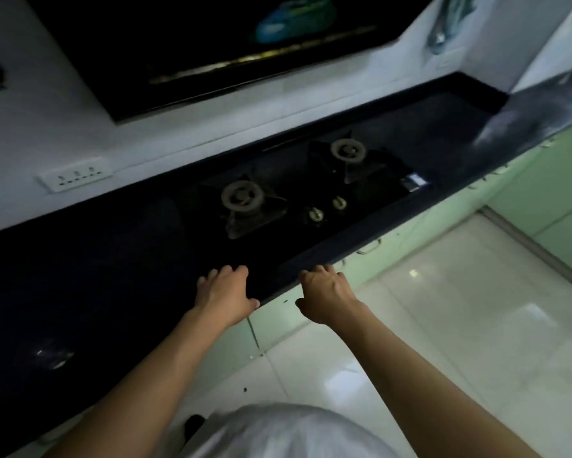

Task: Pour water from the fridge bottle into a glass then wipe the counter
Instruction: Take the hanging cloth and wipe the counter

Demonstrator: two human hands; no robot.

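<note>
A long black counter point(112, 276) runs from lower left to upper right. My left hand point(223, 294) lies flat on its front part, fingers spread, holding nothing. My right hand point(327, 294) rests on the counter's front edge with its fingers curled over the rim and nothing in it. No bottle, glass or cloth is in sight. A faint shiny patch point(55, 357) shows on the counter at the lower left; I cannot tell what it is.
A two-burner gas hob point(294, 190) with two knobs is set into the counter beyond my hands. A dark range hood point(212, 44) hangs above. A wall socket strip point(74, 175) sits at left. Pale green cabinets point(526, 193) and glossy floor tiles point(443, 325) lie to the right.
</note>
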